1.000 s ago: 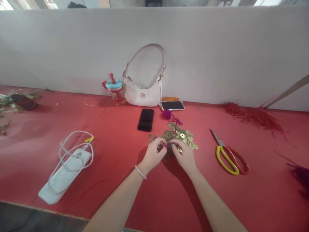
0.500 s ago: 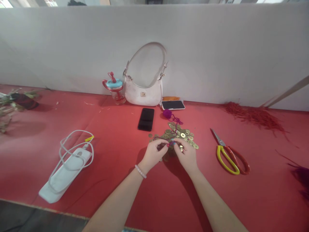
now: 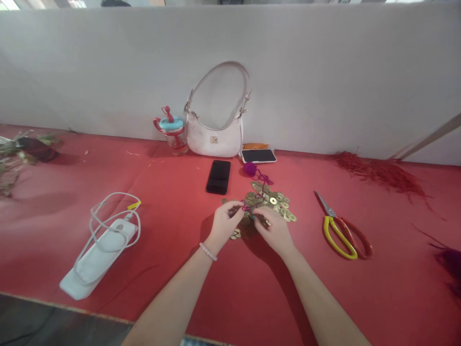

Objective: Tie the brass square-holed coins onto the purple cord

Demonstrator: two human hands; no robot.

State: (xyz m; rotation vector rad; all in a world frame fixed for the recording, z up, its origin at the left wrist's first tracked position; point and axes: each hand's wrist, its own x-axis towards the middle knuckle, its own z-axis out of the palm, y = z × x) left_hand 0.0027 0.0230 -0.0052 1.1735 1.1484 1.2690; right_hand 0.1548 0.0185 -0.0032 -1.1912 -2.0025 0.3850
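Observation:
My left hand [image 3: 226,225] and my right hand [image 3: 272,228] meet over the near edge of a pile of brass coins [image 3: 272,199] on the red table [image 3: 173,250]. Both hands pinch a thin purple cord [image 3: 248,208] between their fingertips. The cord runs back over the coins to a small purple ball of thread [image 3: 249,168]. A few strung coins [image 3: 236,234] lie just under my left hand. A bead bracelet sits on my left wrist.
A black phone [image 3: 218,177], a second phone [image 3: 258,155], a white handbag [image 3: 214,135] and a lidded cup [image 3: 171,133] stand behind. Scissors [image 3: 340,229] lie to the right, a white power bank with cable [image 3: 99,252] to the left. Red tassels [image 3: 382,173] lie far right.
My hands have shifted slightly away from me, and my left fingertips have lifted the cord. A few coins now show below my left hand.

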